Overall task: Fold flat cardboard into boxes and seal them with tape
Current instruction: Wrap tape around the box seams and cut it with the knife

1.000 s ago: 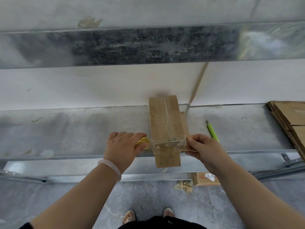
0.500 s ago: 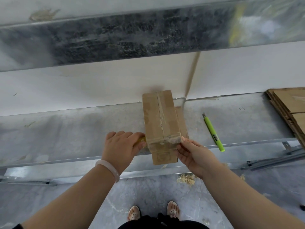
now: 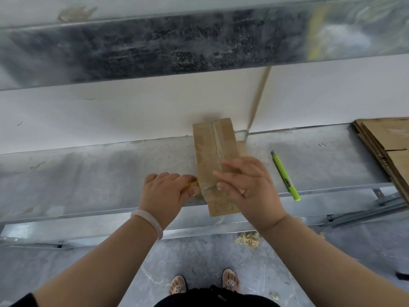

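On the metal shelf (image 3: 88,173), a stack of flat cardboard (image 3: 389,147) lies at the far right. The box (image 3: 212,142) lies at centre, its near end overhanging the front edge. The right hand (image 3: 247,187) presses flat on the box top, fingers straight. The left hand (image 3: 163,193), just beside the box, is curled in a grip. A green utility knife (image 3: 285,176) lies right of the box. The gripped item is a yellow tape roll (image 3: 190,186), mostly hidden.
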{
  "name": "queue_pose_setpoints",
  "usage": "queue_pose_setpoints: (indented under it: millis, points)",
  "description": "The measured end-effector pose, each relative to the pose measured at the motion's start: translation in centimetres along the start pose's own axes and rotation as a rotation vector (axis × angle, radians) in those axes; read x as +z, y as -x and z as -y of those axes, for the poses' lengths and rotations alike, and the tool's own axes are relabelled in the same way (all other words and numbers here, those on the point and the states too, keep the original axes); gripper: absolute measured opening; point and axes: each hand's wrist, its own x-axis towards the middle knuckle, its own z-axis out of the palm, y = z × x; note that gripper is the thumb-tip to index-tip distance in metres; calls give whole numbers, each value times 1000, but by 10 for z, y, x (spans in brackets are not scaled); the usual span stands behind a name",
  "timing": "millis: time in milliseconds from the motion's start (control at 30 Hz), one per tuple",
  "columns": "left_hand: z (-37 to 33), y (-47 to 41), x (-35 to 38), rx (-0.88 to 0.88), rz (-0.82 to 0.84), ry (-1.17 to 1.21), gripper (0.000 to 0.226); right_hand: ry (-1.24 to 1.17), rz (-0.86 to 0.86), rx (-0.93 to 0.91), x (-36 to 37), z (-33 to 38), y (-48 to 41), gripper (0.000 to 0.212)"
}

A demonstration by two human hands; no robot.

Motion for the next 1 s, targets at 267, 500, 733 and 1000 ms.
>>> queue_pose_setpoints:
  millis: [267,500,733,1000]
  points:
    - [13,2,-4,-10,80,237,58,39,4,-111,20,-28,10,26]
    - [18,7,-2,39,116,326,42,146,27,-170,13,-27,5,34]
    - [16,7,-7,61,27,391,33,134,-55,-80,20,-19,0,29]
    - [32,7,-15,226,-17,183,56,51,-47,-32,22,-18,1,30]
